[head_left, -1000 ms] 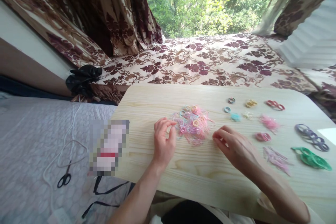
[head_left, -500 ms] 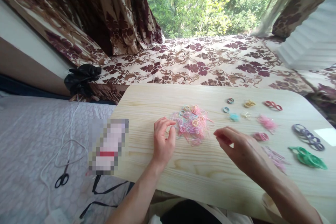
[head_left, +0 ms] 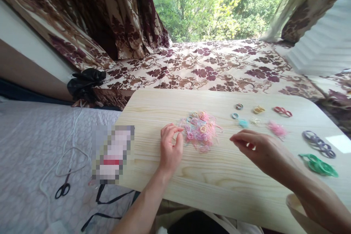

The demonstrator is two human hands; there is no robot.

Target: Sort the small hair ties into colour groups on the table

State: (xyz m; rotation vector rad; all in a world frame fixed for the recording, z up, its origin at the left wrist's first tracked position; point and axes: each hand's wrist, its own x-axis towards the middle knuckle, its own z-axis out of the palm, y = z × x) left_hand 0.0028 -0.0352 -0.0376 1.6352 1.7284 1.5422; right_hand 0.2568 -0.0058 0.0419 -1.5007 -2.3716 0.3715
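Observation:
A mixed pile of small elastic hair bands (head_left: 201, 131), mostly pink and lilac with a few thicker rings, lies mid-table. At its left edge rests my left hand (head_left: 171, 148), fingers curved and thumb apart, holding nothing visible. My right hand (head_left: 253, 146) hovers right of the pile with thumb and fingers pinched together; whatever is between the tips is too small to make out. Beyond it sit sorted groups: light blue bands (head_left: 243, 123), pale yellow bands (head_left: 255, 121) and pink bands (head_left: 276, 129). My right hand and forearm hide part of the table where other groups lie.
Farther right are red hair ties (head_left: 282, 112), yellow ties (head_left: 259, 109), grey-purple ties (head_left: 319, 144) and green ties (head_left: 319, 165). Two small rings, one dark (head_left: 239, 106) and one blue (head_left: 235, 116), lie at the back. Scissors (head_left: 63, 190) and a white cable (head_left: 41, 186) rest on the bed at left.
My right hand has moved rightward, away from the pile, and now covers the rose and lilac groups. My left hand stays beside the pile. The view has shifted slightly.

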